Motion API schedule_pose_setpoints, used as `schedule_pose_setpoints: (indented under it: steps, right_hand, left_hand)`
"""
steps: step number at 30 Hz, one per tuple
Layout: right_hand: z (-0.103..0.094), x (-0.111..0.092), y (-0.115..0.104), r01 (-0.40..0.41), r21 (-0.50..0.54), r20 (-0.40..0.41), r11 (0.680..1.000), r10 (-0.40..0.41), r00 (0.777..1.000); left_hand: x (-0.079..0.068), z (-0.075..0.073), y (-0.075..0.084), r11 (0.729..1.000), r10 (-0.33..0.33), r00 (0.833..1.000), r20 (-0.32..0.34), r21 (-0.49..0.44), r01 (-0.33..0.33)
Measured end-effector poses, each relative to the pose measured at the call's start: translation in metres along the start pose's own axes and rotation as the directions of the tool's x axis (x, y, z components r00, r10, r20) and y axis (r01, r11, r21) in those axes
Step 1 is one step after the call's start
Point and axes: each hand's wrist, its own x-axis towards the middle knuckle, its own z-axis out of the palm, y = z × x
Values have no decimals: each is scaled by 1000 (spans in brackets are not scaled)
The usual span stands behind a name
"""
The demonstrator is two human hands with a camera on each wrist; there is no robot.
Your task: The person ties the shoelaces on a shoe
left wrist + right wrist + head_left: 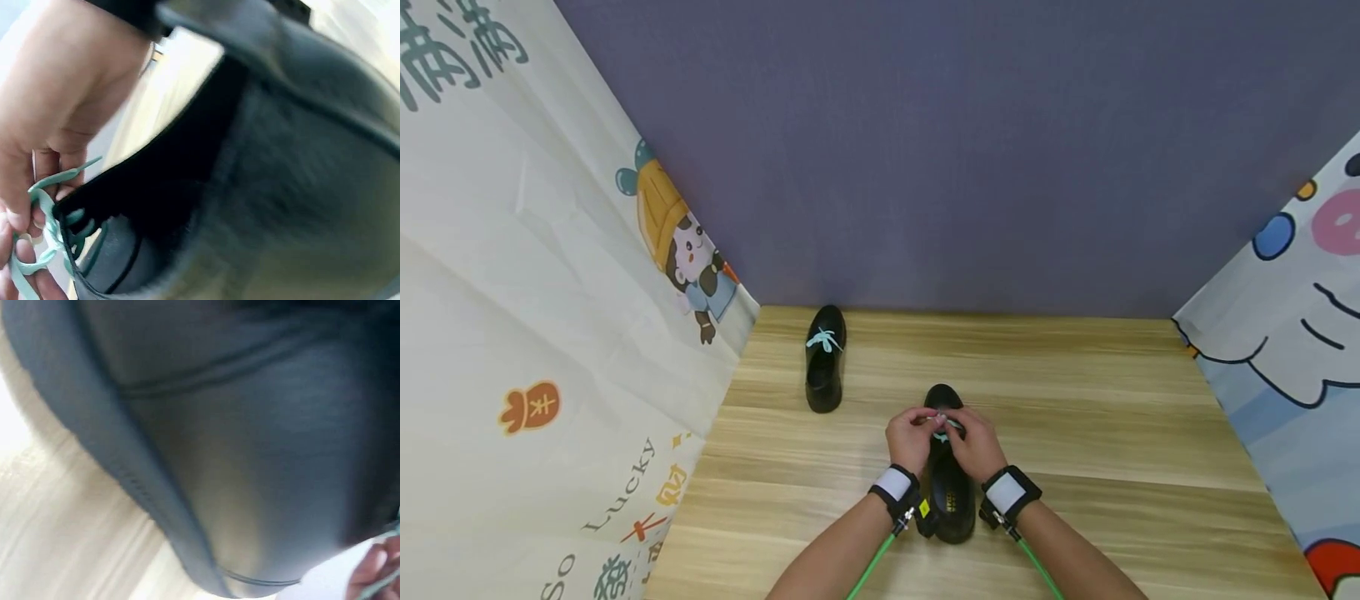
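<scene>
A black shoe (943, 395) stands on the wooden surface, toe pointing away from me. Both hands meet over its mint-green shoelace (942, 437). My left hand (910, 439) pinches a lace at the shoe's throat; in the left wrist view the shoelace (51, 234) is crossed and looped, one tip sticking out beside the fingers. From the other side my right hand (979, 448) also pinches the lace, fingertips close to the left ones. The right wrist view is mostly the shoe's side (250, 450), with fingers (375, 565) and a strip of lace at its lower right corner.
Further left and back stands a second black shoe (824, 393), its mint-green lace tied in a bow (824, 340). A dark grey-blue panel (962, 167) rises behind the wooden surface (1075, 400). Printed white cloths (572, 275) flank both sides. Green cables (872, 567) trail from the wrists.
</scene>
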Motion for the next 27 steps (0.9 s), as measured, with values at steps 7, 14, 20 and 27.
schedule_pose_setpoints:
  steps: [7,14,20,27]
  right_hand:
    - [-4,8,-2,-85,-25,122,996,88,989]
    - [-12,15,0,-68,-31,175,997,73,982]
    - [-11,13,2,-107,12,180,994,103,978]
    - [-10,12,5,-206,178,246,962,159,956]
  left_hand:
    - [2,-5,-9,980,135,990,51,142,-141]
    - [6,-11,-11,916,283,952,120,259,-305]
    - [9,-12,-13,905,302,942,146,267,-332]
    - [10,-13,-9,926,222,961,163,273,-260]
